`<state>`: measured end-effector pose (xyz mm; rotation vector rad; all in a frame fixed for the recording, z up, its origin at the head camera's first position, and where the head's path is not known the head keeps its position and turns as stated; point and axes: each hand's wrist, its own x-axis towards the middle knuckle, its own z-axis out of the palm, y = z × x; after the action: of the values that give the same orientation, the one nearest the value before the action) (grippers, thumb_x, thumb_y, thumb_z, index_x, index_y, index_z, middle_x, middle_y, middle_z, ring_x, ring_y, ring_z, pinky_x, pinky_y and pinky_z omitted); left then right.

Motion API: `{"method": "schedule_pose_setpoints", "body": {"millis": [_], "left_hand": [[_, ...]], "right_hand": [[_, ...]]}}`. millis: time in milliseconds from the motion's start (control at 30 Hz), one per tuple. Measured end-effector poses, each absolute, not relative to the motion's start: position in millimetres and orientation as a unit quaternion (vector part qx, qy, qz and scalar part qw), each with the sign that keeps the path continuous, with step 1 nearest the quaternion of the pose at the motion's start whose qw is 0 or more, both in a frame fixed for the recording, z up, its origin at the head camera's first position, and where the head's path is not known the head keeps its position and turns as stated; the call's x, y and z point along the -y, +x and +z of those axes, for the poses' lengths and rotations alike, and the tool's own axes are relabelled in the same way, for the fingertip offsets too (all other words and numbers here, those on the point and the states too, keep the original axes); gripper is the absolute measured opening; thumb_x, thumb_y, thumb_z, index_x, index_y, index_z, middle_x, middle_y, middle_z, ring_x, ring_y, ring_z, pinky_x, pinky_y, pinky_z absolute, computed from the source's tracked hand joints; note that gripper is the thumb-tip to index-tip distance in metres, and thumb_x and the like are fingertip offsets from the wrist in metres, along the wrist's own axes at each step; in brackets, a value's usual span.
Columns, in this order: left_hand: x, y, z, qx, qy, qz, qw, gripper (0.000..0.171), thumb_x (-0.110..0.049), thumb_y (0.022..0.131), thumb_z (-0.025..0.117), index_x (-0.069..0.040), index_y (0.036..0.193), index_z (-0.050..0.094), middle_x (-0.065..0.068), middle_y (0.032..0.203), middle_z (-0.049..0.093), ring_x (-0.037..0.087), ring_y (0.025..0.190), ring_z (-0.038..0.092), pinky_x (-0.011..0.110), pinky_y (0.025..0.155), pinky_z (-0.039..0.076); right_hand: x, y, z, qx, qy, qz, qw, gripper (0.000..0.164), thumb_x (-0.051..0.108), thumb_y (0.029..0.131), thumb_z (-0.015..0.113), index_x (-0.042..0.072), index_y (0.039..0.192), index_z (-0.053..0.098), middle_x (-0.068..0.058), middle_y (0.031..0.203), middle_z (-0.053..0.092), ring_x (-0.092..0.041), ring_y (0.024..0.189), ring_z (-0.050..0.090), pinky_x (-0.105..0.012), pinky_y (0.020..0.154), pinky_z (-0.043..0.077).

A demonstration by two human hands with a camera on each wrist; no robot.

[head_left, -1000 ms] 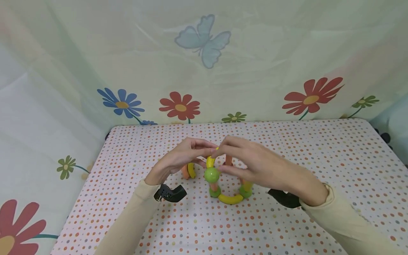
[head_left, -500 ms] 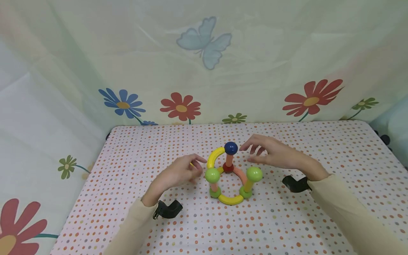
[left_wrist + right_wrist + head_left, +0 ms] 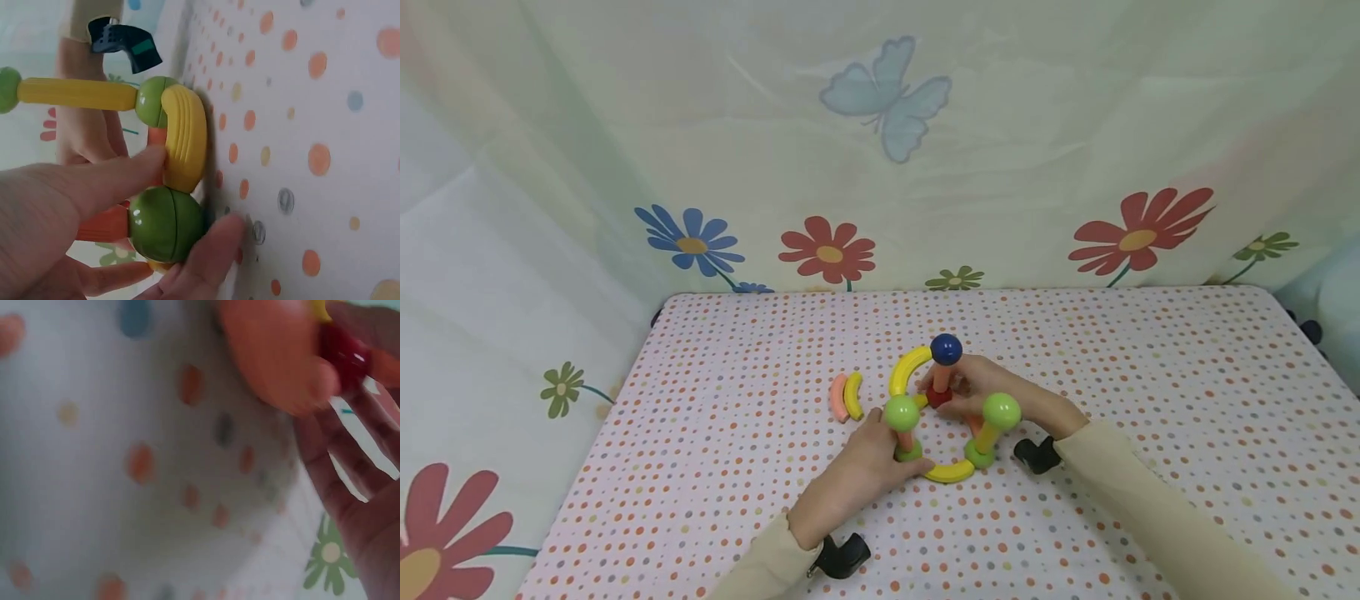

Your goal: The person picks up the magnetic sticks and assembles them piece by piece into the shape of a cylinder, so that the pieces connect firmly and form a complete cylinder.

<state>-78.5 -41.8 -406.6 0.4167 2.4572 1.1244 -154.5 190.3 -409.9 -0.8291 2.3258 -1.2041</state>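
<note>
A ring of toy balls and curved sticks stands on the table. My left hand (image 3: 867, 462) grips the green ball (image 3: 164, 225) at its front left base, thumb on one side and fingers on the other. At the back, my right hand (image 3: 992, 385) holds the red ball (image 3: 937, 397) between thumb and fingers. Uprights rise from these balls, topped by a blue ball (image 3: 946, 349) and two light green balls (image 3: 1002, 411). A yellow curved stick (image 3: 908, 368) bridges the blue and left green tops. Another yellow curved stick (image 3: 184, 137) joins the front base balls. The salmon curved stick (image 3: 275, 356) meets the red ball.
Left of the ring, a loose salmon curved stick (image 3: 838, 397) and a yellow curved stick (image 3: 853, 396) lie side by side. Dotted cloth covers the table (image 3: 737, 350). A flowered curtain (image 3: 1000, 167) hangs along the back edge.
Both hands have come away from the top yellow curved stick and gone down to the base. The left now holds the front left green ball, the right the red one.
</note>
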Motion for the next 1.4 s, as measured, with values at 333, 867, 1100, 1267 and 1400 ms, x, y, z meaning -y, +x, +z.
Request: {"method": "schedule_pose_setpoints", "body": {"millis": [333, 867, 1100, 1267, 1400], "left_hand": [[36.4, -93.2, -406.1, -0.882, 0.166, 0.396, 0.194, 0.019, -0.017, 0.094, 0.08, -0.009, 0.092, 0.063, 0.006, 0.092, 0.052, 0.015, 0.072, 0.051, 0.025, 0.061, 0.041], [20.7, -153.6, -411.6, -0.869, 0.257, 0.399, 0.139, 0.02, -0.004, 0.094, 0.078, 0.0, 0.112, 0.07, 0.013, 0.115, 0.068, 0.027, 0.103, 0.067, 0.031, 0.088, 0.056], [24.4, -170.1, -417.1, -0.844, 0.274, 0.423, 0.182, 0.032, -0.004, 0.094, 0.077, 0.002, 0.124, 0.067, 0.014, 0.122, 0.069, 0.027, 0.108, 0.069, 0.033, 0.094, 0.055], [37.4, -165.7, -413.6, -0.85, 0.259, 0.425, 0.171, 0.037, -0.006, 0.098, 0.074, 0.002, 0.132, 0.065, 0.016, 0.125, 0.066, 0.029, 0.112, 0.066, 0.038, 0.098, 0.054], [52.6, -157.7, -406.9, -0.89, 0.232, 0.375, 0.112, 0.028, -0.007, 0.104, 0.065, -0.001, 0.131, 0.067, 0.015, 0.121, 0.061, 0.028, 0.108, 0.062, 0.04, 0.093, 0.054]], "right_hand": [[-212.9, -140.7, -412.2, -0.855, -0.24, -0.425, 0.173, 0.028, 0.004, 0.09, 0.081, 0.002, 0.115, 0.067, -0.009, 0.115, 0.069, -0.022, 0.1, 0.063, -0.041, 0.088, 0.054], [-230.7, -86.2, -409.0, -0.883, -0.251, -0.384, 0.102, 0.024, 0.005, 0.091, 0.08, 0.013, 0.107, 0.064, -0.003, 0.11, 0.065, -0.011, 0.092, 0.061, -0.029, 0.077, 0.056], [-222.9, -78.4, -403.0, -0.879, -0.256, -0.385, 0.115, 0.029, -0.006, 0.09, 0.073, 0.011, 0.113, 0.066, -0.008, 0.114, 0.063, -0.014, 0.095, 0.064, -0.03, 0.079, 0.058], [-238.4, -87.9, -381.6, -0.893, -0.23, -0.381, 0.06, 0.03, -0.012, 0.094, 0.065, 0.004, 0.119, 0.066, -0.006, 0.112, 0.066, -0.022, 0.098, 0.066, -0.033, 0.081, 0.059], [-244.9, -102.4, -353.7, -0.895, -0.204, -0.397, -0.01, 0.02, 0.0, 0.103, 0.064, 0.0, 0.123, 0.066, -0.012, 0.118, 0.068, -0.024, 0.096, 0.069, -0.029, 0.079, 0.058]]}}
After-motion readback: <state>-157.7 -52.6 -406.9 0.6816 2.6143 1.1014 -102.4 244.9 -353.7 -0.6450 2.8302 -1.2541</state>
